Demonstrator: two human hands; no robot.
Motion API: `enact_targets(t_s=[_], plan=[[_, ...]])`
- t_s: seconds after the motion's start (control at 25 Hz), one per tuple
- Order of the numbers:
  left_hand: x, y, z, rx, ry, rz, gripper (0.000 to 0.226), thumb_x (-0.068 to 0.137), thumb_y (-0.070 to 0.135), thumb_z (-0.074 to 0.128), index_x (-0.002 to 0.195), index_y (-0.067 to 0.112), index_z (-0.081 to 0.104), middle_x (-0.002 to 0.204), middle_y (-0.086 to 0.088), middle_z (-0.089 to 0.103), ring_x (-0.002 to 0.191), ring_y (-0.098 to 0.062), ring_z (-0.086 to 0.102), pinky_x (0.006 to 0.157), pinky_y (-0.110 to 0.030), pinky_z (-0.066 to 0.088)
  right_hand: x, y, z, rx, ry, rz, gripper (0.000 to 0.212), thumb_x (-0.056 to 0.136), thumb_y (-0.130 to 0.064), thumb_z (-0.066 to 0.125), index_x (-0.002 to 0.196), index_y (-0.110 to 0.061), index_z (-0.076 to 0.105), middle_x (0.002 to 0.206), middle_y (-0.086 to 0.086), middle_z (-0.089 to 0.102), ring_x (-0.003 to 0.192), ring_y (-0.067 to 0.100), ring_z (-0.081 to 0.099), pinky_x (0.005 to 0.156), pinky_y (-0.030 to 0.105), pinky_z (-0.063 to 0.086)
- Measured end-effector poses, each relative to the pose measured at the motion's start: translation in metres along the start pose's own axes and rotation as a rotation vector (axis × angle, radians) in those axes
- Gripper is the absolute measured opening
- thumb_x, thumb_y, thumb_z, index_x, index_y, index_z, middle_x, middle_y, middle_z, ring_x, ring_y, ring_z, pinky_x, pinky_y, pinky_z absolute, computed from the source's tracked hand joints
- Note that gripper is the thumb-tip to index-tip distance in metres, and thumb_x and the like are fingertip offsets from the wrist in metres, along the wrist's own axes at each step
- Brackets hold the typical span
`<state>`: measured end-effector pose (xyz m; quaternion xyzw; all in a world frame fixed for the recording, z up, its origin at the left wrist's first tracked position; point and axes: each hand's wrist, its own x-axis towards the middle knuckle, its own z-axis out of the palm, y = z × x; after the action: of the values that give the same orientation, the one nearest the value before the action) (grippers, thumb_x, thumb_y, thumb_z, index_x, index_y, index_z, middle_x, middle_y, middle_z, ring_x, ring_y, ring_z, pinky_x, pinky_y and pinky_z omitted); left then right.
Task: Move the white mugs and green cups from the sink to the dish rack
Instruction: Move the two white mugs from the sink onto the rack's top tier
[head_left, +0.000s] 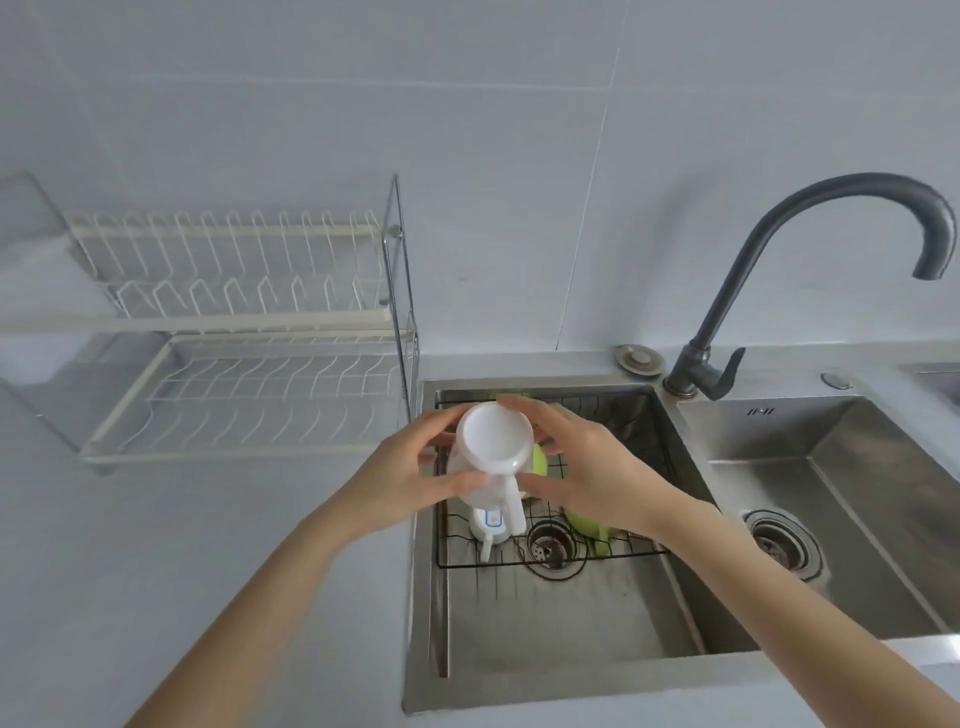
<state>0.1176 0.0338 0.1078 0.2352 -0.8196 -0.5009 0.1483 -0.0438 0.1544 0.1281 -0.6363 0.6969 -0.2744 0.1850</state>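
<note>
A white mug (496, 441) is held upside down above the left sink basin (545, 623), its base facing me and its handle pointing down. My left hand (415, 475) grips its left side and my right hand (587, 467) its right side. Below it a second white mug (488, 527) with a blue mark stands on a black wire grid (639, 457) inside the basin. Green cups (584, 525) lie on the grid, partly hidden by my right hand; a green edge (540, 460) shows beside the held mug. The white wire dish rack (249, 395) stands on the counter to the left.
A dark curved faucet (810, 260) rises behind the sinks. A second steel basin (841, 519) lies to the right. The rack has an upper tier (228, 254) and a lower tier, both without dishes. Grey counter (182, 545) runs in front of the rack.
</note>
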Motion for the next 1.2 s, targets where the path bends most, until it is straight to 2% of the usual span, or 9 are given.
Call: enact_targets(t_s=[0.08,0.2,0.28,0.36,0.48,0.64,0.76,0.96,1.2], plan=[[-0.006,0.001,-0.022,-0.046,0.001,0.021,0.054,0.065,0.043,0.076,0.103,0.06,0.042,0.116,0.028,0.051,0.102,0.019,0.05,0.089,-0.012,0.043,0.012,-0.018,0.004,0.017,0.058,-0.024,0.066,0.08,-0.02,0.069,0.137,-0.028,0.037,0.118,-0.007,0.053,0.093,0.0,0.053,0.093,0.02,0.045],[-0.009,0.004,-0.055,-0.109,0.008,0.07,0.053,0.073,0.028,0.072,0.112,0.051,0.044,0.119,0.021,0.053,0.104,0.012,0.055,0.078,-0.007,0.049,0.032,-0.042,0.004,0.04,0.098,-0.025,0.065,0.077,-0.021,0.073,0.134,-0.021,0.042,0.125,0.0,0.054,0.103,0.008,0.056,0.095,0.021,0.046],[-0.008,0.008,-0.077,-0.125,0.022,0.119,0.047,0.078,0.022,0.068,0.115,0.043,0.047,0.119,0.018,0.055,0.102,0.009,0.057,0.075,-0.005,0.049,0.048,-0.058,0.001,0.077,0.13,-0.033,0.065,0.075,-0.019,0.075,0.132,-0.019,0.044,0.122,0.0,0.054,0.104,0.01,0.055,0.089,0.01,0.045],[-0.005,0.017,-0.099,-0.123,0.04,0.162,0.046,0.076,0.028,0.067,0.116,0.04,0.049,0.12,0.019,0.056,0.104,0.007,0.057,0.076,-0.004,0.049,0.065,-0.072,-0.006,0.076,0.164,-0.051,0.064,0.074,-0.017,0.075,0.131,-0.019,0.046,0.118,-0.001,0.054,0.102,0.01,0.054,0.083,0.001,0.042],[0.004,0.035,-0.131,-0.073,0.085,0.205,0.049,0.07,0.038,0.065,0.116,0.044,0.048,0.12,0.022,0.055,0.108,0.007,0.055,0.075,-0.003,0.048,0.092,-0.093,-0.025,0.048,0.216,-0.082,0.064,0.074,-0.017,0.075,0.131,-0.018,0.046,0.124,0.003,0.055,0.102,0.01,0.054,0.081,-0.002,0.041],[0.022,0.058,-0.169,-0.054,0.165,0.264,0.054,0.079,0.029,0.066,0.128,0.031,0.044,0.127,0.012,0.055,0.111,0.0,0.056,0.08,-0.004,0.048,0.124,-0.121,-0.052,0.041,0.256,-0.137,0.063,0.077,-0.018,0.073,0.133,-0.018,0.044,0.118,0.0,0.055,0.103,0.011,0.056,0.083,0.005,0.047],[0.038,0.067,-0.198,-0.02,0.19,0.283,0.052,0.081,0.026,0.063,0.129,0.026,0.044,0.133,0.004,0.053,0.117,-0.012,0.055,0.088,-0.016,0.046,0.156,-0.135,-0.063,0.027,0.268,-0.155,0.062,0.078,-0.018,0.072,0.133,-0.017,0.043,0.116,-0.003,0.053,0.103,0.012,0.055,0.087,0.016,0.05],[0.067,0.058,-0.233,0.029,0.179,0.225,0.048,0.085,0.02,0.059,0.13,0.024,0.043,0.135,0.001,0.052,0.113,-0.011,0.056,0.103,-0.034,0.042,0.21,-0.138,-0.069,-0.085,0.204,-0.157,0.067,0.079,-0.021,0.071,0.137,-0.017,0.037,0.126,0.007,0.054,0.104,0.017,0.055,0.092,0.025,0.049],[0.099,0.026,-0.248,0.07,0.114,0.096,0.049,0.08,0.017,0.065,0.125,0.02,0.045,0.133,-0.001,0.052,0.109,-0.018,0.059,0.094,-0.026,0.043,0.259,-0.118,-0.053,-0.321,-0.002,-0.103,0.077,0.081,-0.03,0.067,0.144,-0.016,0.025,0.132,0.013,0.045,0.116,0.027,0.052,0.102,0.033,0.043]])
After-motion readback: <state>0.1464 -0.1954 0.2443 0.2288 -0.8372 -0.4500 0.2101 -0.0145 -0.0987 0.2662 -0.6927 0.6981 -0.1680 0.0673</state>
